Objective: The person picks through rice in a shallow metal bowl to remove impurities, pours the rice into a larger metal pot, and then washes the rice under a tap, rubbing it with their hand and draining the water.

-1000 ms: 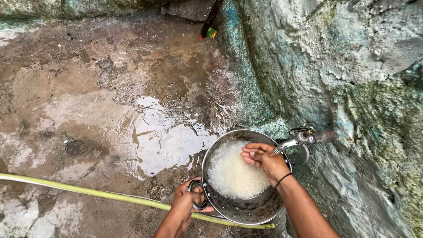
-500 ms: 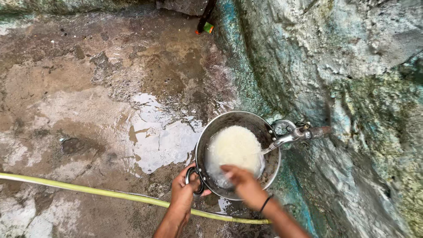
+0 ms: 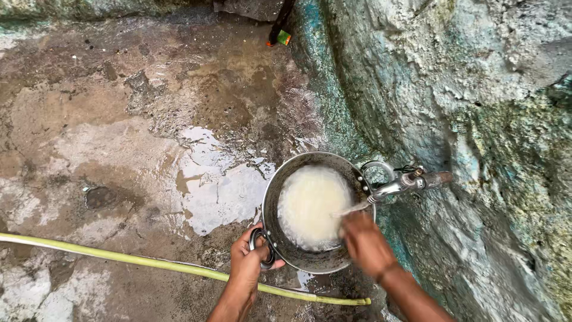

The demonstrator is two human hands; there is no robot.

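Note:
A round metal pan [image 3: 280, 238] holds white rice in milky water [image 3: 313, 206] and sits under a metal tap [image 3: 402, 185] that sticks out of the wall. Water runs from the tap into the pan. My left hand [image 3: 249, 262] grips the pan's near ring handle. My right hand [image 3: 364, 241] is blurred at the pan's near right rim, just below the tap's spout, with the fingers toward the rice. Whether it holds anything cannot be seen. The far ring handle [image 3: 376, 169] shows by the tap.
A wet, stained concrete floor with a puddle [image 3: 217, 191] lies left of the pan. A yellow-green hose [image 3: 149, 262] runs along the floor below my hands. A rough, mossy blue-grey wall [image 3: 476, 119] rises on the right. A small green and orange object [image 3: 281, 37] lies at the far corner.
The pan has been lifted and tilted toward the tap. My right hand came out of the rice, swept to the near rim, then moved right under the spout. The left hand kept its grip.

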